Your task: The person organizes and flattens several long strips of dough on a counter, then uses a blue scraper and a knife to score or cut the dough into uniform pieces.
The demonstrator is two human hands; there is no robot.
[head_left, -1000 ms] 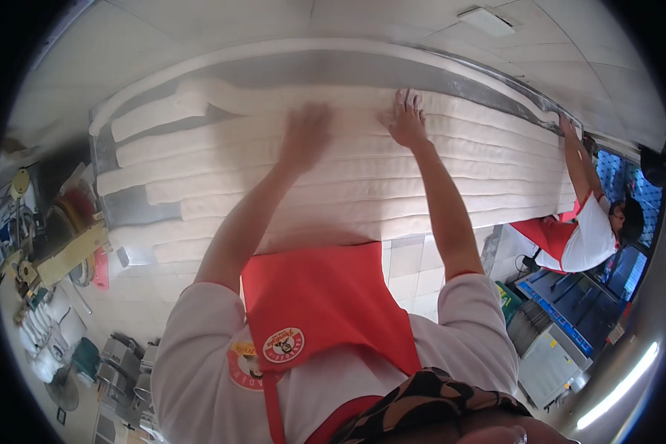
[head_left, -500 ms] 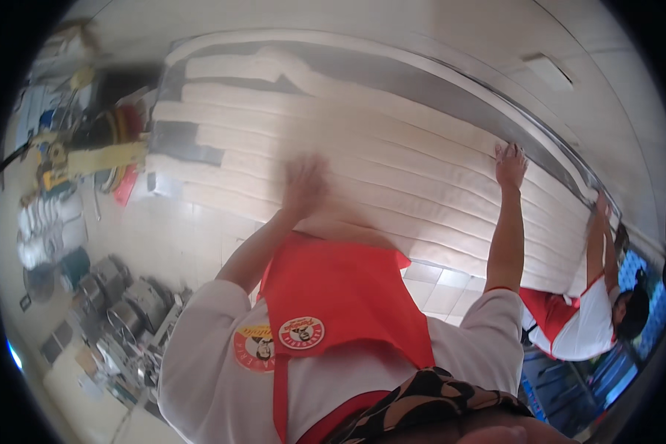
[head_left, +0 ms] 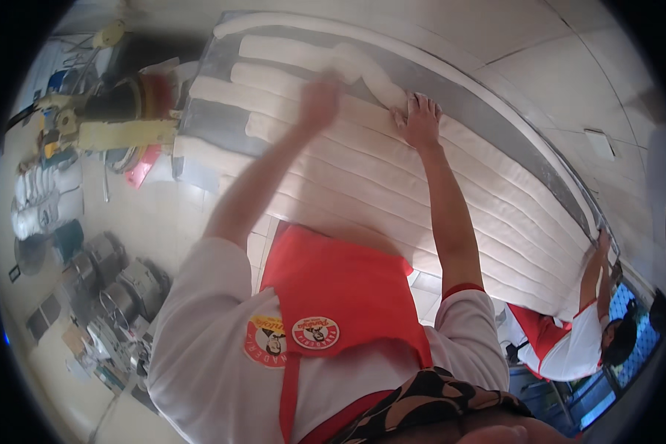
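Note:
Long pale dough strips (head_left: 496, 192) lie side by side on a grey metal table (head_left: 481, 133). Near the back, one strip has a raised, bent stretch (head_left: 376, 80) between my hands. My left hand (head_left: 320, 102) is blurred over the dough just left of and below that bend; its fingers are too smeared to read. My right hand (head_left: 422, 118) rests at the right end of the bend, fingers apart on the dough. A narrow strip (head_left: 348, 22) runs along the table's far edge.
A co-worker (head_left: 570, 333) in a white shirt and red apron reaches to the table's right end. On the left are a yellow machine (head_left: 129, 135), a stack of white sacks (head_left: 41, 196) and metal equipment (head_left: 122, 296). A tiled wall (head_left: 584, 59) runs behind the table.
The view has swung toward the table's left end. My hands have moved to the back strip, the left one rising from the near rows, and that strip's bend has grown.

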